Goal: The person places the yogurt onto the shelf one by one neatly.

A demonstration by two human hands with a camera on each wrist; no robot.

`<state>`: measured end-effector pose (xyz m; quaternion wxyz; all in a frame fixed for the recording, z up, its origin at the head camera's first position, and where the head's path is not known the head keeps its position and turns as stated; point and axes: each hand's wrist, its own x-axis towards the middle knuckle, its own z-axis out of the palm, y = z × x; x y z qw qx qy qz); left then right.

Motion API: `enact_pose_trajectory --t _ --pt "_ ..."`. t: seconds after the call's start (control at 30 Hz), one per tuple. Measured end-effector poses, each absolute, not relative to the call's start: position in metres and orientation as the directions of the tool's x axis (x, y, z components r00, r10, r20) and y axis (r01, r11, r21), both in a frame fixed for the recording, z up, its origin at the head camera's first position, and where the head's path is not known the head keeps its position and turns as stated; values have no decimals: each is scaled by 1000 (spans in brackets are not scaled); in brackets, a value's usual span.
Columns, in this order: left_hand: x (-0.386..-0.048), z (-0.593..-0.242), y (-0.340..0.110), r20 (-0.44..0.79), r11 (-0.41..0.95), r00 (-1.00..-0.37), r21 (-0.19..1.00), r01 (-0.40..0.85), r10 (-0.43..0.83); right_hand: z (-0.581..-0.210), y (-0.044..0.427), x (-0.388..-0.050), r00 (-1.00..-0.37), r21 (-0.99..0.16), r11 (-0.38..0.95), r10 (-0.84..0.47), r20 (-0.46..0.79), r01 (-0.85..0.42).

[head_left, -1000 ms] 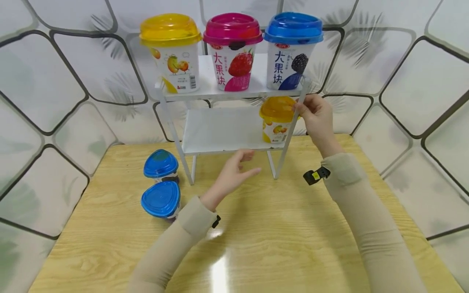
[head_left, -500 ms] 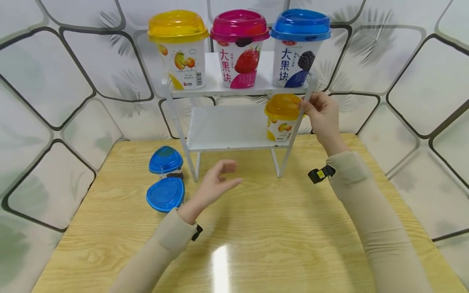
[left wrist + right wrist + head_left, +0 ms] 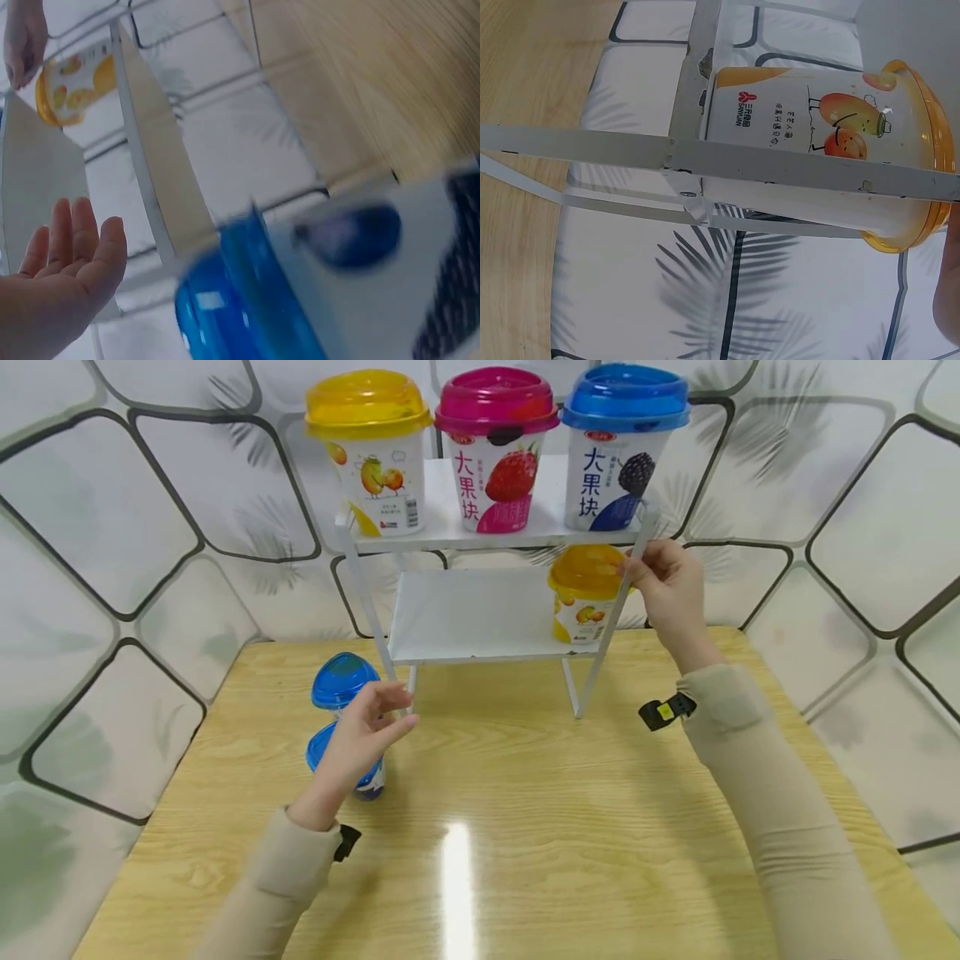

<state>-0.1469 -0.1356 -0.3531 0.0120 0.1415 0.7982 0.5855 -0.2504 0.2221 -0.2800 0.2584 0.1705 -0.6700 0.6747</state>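
My right hand [image 3: 673, 589] pinches the right front post of a white two-tier rack [image 3: 468, 610], right beside a yellow-lidded yogurt cup [image 3: 581, 618] on the lower shelf. In the right wrist view only a finger [image 3: 948, 289] shows, at the edge near the lid. My left hand [image 3: 356, 739] hovers over two blue-lidded yogurt cups on the table, its fingers slightly bent and holding nothing. It partly hides the nearer cup [image 3: 321, 745]; the farther cup [image 3: 341, 677] stands behind. In the left wrist view, the left hand's fingers [image 3: 82, 232] appear apart from a blue-lidded cup [image 3: 247, 292].
On the upper shelf stand three large yogurt cups: yellow-lidded [image 3: 375, 468], pink-lidded [image 3: 495, 468] and blue-lidded [image 3: 618, 468]. Under the rack lies a wooden table [image 3: 525, 827]. A patterned wall [image 3: 180, 477] rises close behind and at both sides.
My left hand has moved left from in front of the lower shelf to above the blue-lidded cups. The right hand stays at the rack's post. The whole head view has shifted slightly.
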Motion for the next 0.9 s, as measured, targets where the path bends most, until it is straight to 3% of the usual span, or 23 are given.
enact_pose_trajectory --t 0.3,0.9 --pt "-154 -354 -179 203 338 -959 904 260 196 -276 224 -250 -815 -823 20 131 565 -567" --pt "-154 -380 -232 53 490 -996 868 78 65 -278 221 -249 -828 -837 19 136 545 -548"
